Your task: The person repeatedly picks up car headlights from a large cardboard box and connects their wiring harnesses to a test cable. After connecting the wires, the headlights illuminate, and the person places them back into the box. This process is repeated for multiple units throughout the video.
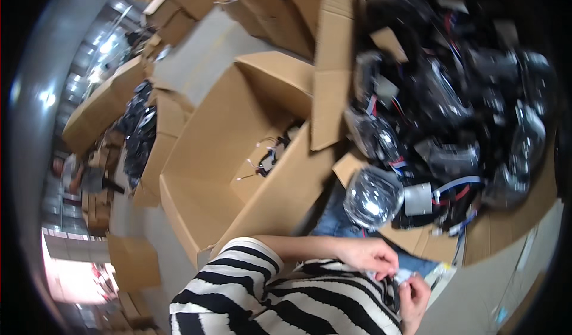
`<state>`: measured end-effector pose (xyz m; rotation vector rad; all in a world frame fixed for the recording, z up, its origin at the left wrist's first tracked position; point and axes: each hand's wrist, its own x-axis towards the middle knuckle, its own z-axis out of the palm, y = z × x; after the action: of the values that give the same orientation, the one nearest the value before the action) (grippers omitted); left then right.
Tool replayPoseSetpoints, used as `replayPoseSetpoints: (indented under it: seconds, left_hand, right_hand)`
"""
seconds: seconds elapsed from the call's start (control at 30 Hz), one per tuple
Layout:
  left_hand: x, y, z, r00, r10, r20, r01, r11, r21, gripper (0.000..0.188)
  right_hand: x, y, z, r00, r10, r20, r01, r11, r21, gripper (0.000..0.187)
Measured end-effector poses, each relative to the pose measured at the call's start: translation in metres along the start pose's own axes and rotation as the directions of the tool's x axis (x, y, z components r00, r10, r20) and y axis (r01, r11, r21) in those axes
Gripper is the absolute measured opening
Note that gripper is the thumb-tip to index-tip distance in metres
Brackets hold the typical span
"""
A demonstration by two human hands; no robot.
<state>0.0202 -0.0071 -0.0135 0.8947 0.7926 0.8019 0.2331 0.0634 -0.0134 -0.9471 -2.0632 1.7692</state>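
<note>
Close to my body, my left hand (pixel 370 255) pinches with bent fingers at a small whitish piece (pixel 404 274). My right hand (pixel 413 295) has its fingertips closed on the other side of the same piece. What it is cannot be made out; a dark strand or edge runs beside it. Just beyond the hands lies a clear, dome-shaped part in shiny film (pixel 373 198), with a grey-white square tag (pixel 418 199) and wires beside it. A large heap of black parts wrapped in clear plastic (pixel 447 90), with coloured wires, fills an open carton (pixel 506 236) to the right.
Left of it stands a deep open carton (pixel 205 162) with a few wired black parts (pixel 271 158) at its bottom. Farther left, another carton (pixel 164 138) holds dark wrapped parts. More cartons (pixel 262 7) stand at the back, and a person (pixel 92 179) is at the far left.
</note>
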Motion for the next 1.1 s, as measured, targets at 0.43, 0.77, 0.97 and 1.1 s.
replayPoseSetpoints:
  seconds: [0.43,0.77,0.97,1.1]
  left_hand:
    - [-0.010,-0.011,-0.002,0.998,0.055,-0.036,-0.058,0.996,-0.062,0.015]
    - [-0.013,-0.025,-0.007,0.992,0.030,-0.119,-0.026,0.999,0.036,0.013]
    - [-0.012,-0.012,-0.001,0.989,0.075,-0.130,-0.056,0.988,0.142,0.012]
    - [-0.012,0.003,-0.006,0.977,0.162,-0.139,-0.108,0.937,0.333,0.007]
  right_hand:
    - [0.000,-0.019,-0.005,0.920,0.371,0.131,-0.367,0.929,-0.051,0.010]
    - [-0.001,-0.040,-0.008,0.867,0.481,0.135,-0.491,0.870,0.055,0.014]
    - [0.007,-0.017,-0.006,0.982,0.162,0.101,-0.146,0.977,-0.155,0.008]
    - [0.016,-0.029,-0.007,0.993,0.003,0.115,0.026,0.967,-0.252,0.006]
